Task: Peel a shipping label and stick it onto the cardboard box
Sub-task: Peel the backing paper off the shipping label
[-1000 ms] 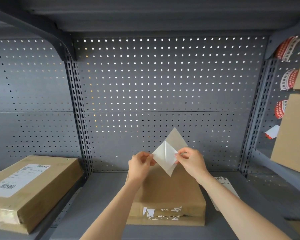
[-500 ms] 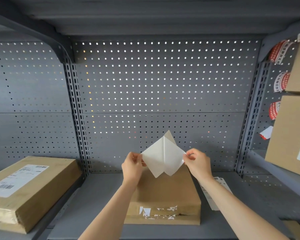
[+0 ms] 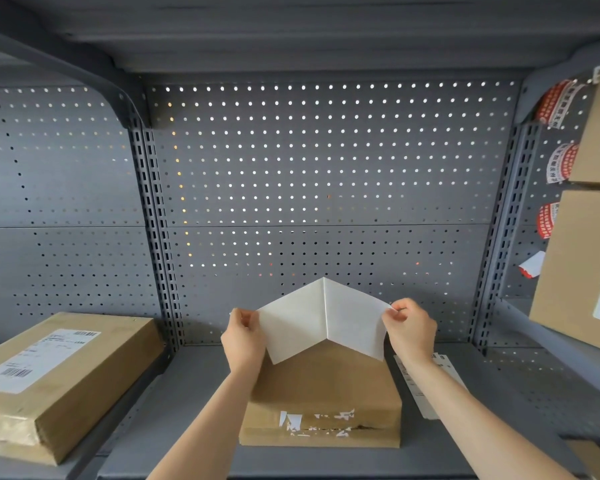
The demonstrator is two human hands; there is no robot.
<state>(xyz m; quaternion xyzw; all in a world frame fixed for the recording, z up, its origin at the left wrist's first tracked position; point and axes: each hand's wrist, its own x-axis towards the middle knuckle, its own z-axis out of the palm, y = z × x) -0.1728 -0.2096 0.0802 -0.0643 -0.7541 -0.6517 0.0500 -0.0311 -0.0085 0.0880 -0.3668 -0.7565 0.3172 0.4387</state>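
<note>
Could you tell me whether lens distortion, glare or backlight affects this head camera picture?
Head view: wide-angle bending curves the shelf upright and side edges; daylight glows through the pegboard holes as bright dots; the white label sheet, held between left hand and right hand, is evenly lit without glare; the cardboard box looks sharp.

A single wide-angle head view looks forward and slightly down into a grey shelf bay, facing its perforated back panel squarely. It sits close, with both forearms entering from the bottom edge. The upper shelf's underside fills the top, and neighbouring bays bend in at both sides.
</note>
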